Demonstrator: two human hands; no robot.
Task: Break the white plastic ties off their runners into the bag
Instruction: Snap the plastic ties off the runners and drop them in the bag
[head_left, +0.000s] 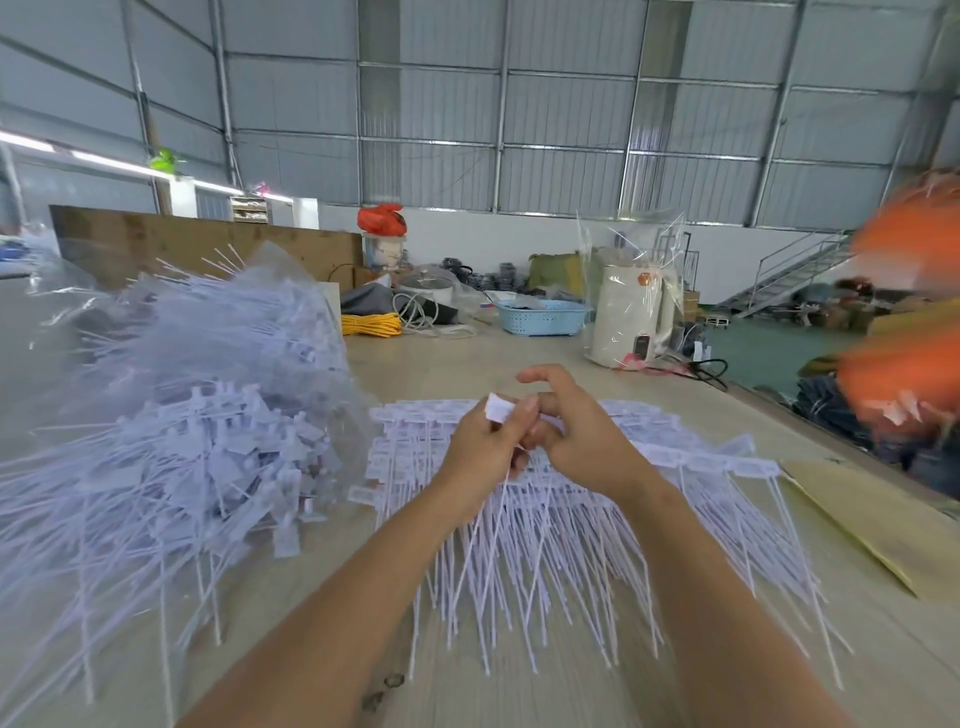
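My left hand (480, 441) pinches a white plastic tie (498, 408) by its flat tag end, its thin tail hanging down toward me. My right hand (571, 434) curls its fingers against the same tie just right of the left hand. Under both hands lies a fanned stack of white ties on their runners (571, 519), tags away from me, tails pointing at me. To the left, a clear plastic bag (208, 364) holds a big heap of loose white ties.
The wooden table (519, 353) carries a white kettle in plastic (631, 317), a blue basket (540, 316) and a yellow coil (371, 325) at the back. A brown cardboard sheet (872, 525) lies at right. A blurred orange-clad person (909, 322) stands at the right edge.
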